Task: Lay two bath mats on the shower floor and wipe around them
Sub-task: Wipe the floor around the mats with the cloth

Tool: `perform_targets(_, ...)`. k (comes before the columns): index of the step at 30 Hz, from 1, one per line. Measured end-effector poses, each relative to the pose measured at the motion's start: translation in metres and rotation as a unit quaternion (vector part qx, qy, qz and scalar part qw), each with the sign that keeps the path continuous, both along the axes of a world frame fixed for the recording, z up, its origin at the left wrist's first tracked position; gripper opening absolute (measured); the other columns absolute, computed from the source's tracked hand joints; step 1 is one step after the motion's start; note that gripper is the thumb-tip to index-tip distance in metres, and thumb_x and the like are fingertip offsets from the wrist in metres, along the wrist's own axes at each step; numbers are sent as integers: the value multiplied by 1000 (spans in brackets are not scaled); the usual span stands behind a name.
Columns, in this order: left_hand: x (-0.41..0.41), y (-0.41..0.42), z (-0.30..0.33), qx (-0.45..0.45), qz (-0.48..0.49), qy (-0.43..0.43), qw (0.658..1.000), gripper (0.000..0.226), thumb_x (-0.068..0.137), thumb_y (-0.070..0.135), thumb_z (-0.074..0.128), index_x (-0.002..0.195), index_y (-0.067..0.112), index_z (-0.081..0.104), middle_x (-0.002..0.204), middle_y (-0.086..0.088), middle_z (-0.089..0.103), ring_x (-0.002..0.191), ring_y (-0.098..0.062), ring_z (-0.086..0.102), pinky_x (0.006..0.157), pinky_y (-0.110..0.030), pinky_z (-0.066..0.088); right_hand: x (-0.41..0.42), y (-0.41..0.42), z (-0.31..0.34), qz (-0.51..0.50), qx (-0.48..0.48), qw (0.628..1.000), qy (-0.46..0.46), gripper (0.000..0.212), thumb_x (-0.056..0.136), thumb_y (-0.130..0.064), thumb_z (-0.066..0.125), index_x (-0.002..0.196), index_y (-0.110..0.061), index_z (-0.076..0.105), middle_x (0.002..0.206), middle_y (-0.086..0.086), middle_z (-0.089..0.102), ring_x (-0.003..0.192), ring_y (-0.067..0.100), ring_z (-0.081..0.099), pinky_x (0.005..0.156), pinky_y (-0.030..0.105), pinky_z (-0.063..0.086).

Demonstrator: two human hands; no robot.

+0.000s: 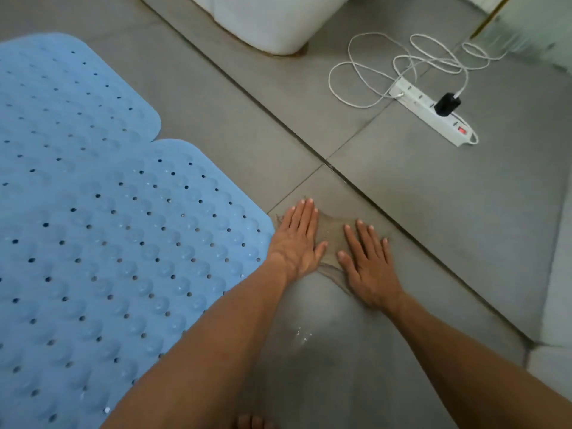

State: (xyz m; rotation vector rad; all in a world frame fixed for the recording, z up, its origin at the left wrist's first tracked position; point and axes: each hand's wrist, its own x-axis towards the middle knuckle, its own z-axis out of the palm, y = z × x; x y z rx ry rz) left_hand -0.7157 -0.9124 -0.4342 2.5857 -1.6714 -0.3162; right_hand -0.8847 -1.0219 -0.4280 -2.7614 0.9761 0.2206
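Note:
Two light-blue perforated bath mats lie on the grey tiled floor at the left. The far mat [62, 97] and the near mat [123, 258] meet edge to edge. Just right of the near mat's corner, a thin grey cloth [332, 239] is spread on the tile. My left hand [297, 239] presses flat on the cloth's left part, fingers straight and pointing away from me. On the right part of the cloth lies my right hand [368, 264], equally flat. Most of the cloth is hidden under both palms.
A dark floor groove [278, 119] runs diagonally past the cloth. Beyond it lie a white power strip [433, 109] with a black plug and a looped white cable [371, 57]. A white fixture base [266, 23] stands at the top. Water glistens on the tile [301, 334].

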Motion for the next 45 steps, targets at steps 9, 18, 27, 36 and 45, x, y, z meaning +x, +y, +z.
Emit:
perform_targets(9,12,38,3,38,-164,-27,985,79,96,59,6,153,6,-8,161,-13,-13,149,-24,-12,122,-40,-2,-20,102,2,-139,55,989,24,66,97,-64,8,154,-39,-13,164,-5,-21,150,18,-23,120,49,-14)
perform_targets(18,1,47,-3,-57,-146,16,987,59,103,41,16,154,10,13,163,-9,8,150,-23,5,122,-41,-1,-12,128,17,-194,132,962,141,69,96,-64,10,152,-38,-20,158,-4,-35,147,20,-31,118,53,-18)
perform_targets(27,-1,37,-6,-50,-123,-33,991,60,102,41,17,154,12,12,163,-7,7,150,-23,7,122,-42,4,-12,117,2,-174,99,976,86,70,95,-67,10,153,-40,-18,160,-5,-31,146,21,-31,116,53,-22)
perform_targets(36,-18,25,4,26,-84,-38,995,60,102,37,12,154,8,1,163,-10,-5,150,-25,-3,122,-42,-1,-22,101,-8,-161,48,986,15,67,95,-67,15,154,-42,-5,165,-8,-16,151,18,-19,120,51,-14)
perform_targets(45,-55,60,2,17,-85,-39,995,60,102,36,10,152,4,-2,162,-13,-7,149,-25,-7,121,-39,-6,-51,124,-10,-174,24,984,13,62,98,-63,19,155,-45,0,166,-9,-9,152,16,-11,121,48,-12)
